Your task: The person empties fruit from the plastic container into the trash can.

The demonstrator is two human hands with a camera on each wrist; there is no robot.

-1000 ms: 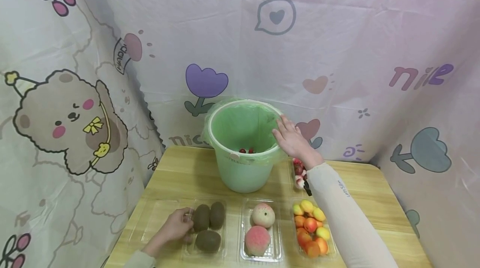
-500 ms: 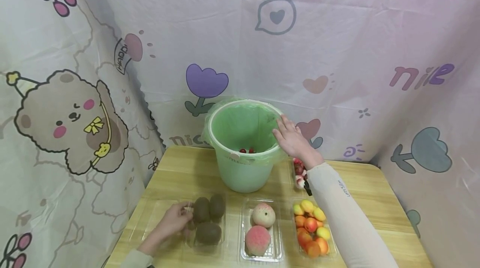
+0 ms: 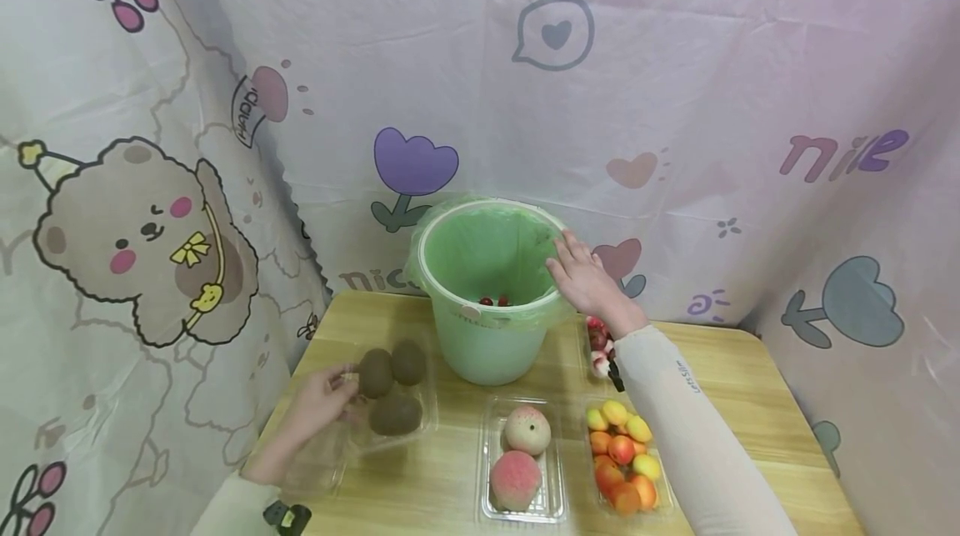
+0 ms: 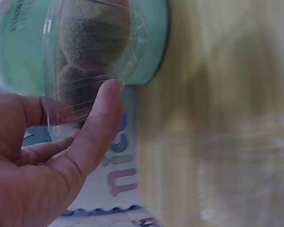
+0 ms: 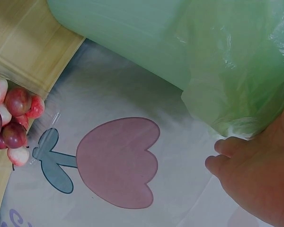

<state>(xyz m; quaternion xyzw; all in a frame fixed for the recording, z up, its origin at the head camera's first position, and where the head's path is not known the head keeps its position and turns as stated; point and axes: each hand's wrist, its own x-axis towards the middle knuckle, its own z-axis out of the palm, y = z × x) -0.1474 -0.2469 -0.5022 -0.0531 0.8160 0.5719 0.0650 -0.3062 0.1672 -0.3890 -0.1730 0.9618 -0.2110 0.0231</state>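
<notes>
Left hand [image 3: 318,403] pinches the kiwi box [image 3: 427,407], front-left of the bucket [image 3: 489,348], by its outer side; right hand [image 3: 587,276] rests straight-fingered on the bucket's rim

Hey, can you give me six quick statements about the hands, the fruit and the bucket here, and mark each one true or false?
1. The left hand grips a clear box holding three kiwis. True.
2. Two peaches lie in a tray. True.
3. The right hand is lifting one of the peaches. False: it is at the rim of the bucket.
4. Small red things show inside the bucket. True.
5. The yellow and orange fruit stands between the kiwis and the peaches. False: it is to the right of the peaches.
6. The bucket has no bag on it. False: a green bag hangs over its rim.
</notes>
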